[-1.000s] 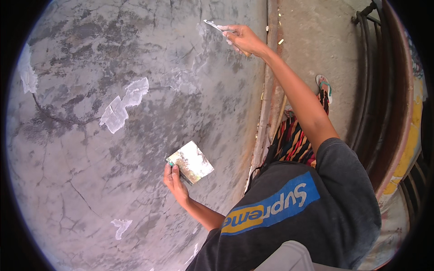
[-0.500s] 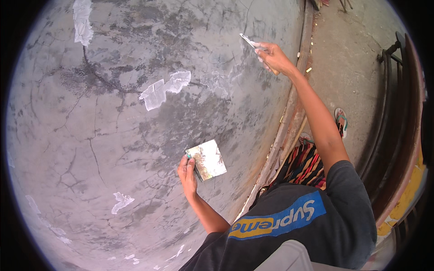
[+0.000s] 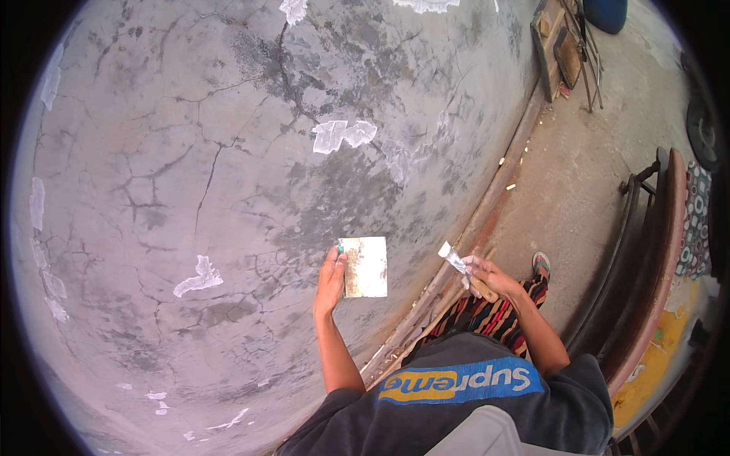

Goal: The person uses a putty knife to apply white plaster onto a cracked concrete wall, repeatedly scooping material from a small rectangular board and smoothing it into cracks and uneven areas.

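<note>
My left hand (image 3: 331, 273) grips a square, pale metal plate (image 3: 365, 270) by its left edge, held before the grey cracked wall (image 3: 190, 152). To its right, my right hand (image 3: 487, 280) is closed on a putty knife (image 3: 452, 257) with a wooden handle and white paste on its blade, which sits a short way from the plate. Irregular white patches of filler (image 3: 342, 135) mark the wall in several places, along with many fine cracks and dark mottled stains.
A concrete floor (image 3: 578, 175) runs along the wall's base (image 3: 517, 137). At the right stand a dark metal bench with a brown rail (image 3: 661, 243) and a patterned cloth (image 3: 692, 213). Leaning boards (image 3: 566, 57), metal rods and a blue container (image 3: 604, 11) are at the upper right. My sandalled foot (image 3: 541, 264) shows below.
My right hand has come down from high on the wall, bringing the knife nearer the plate in my left hand. The view has shifted, showing more floor and the items at upper right.
</note>
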Tool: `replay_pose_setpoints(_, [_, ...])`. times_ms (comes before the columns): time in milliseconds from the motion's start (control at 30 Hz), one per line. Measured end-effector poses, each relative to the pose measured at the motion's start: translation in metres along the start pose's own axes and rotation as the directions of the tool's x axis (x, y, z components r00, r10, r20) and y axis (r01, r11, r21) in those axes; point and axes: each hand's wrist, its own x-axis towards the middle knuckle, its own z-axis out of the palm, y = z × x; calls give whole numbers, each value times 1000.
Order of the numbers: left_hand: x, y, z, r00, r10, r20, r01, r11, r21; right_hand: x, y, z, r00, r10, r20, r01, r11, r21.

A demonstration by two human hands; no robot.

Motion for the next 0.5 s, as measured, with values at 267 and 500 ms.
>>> replay_pose_setpoints(267, [-27,34,101,914,-399,79,334,627,-704,-50,-119,30,955,-66,291,1,976,219])
replay_pose_setpoints(500, [-32,109,138,939,-337,71,227,451,-863,-55,-187,38,890,34,456,-64,997,51])
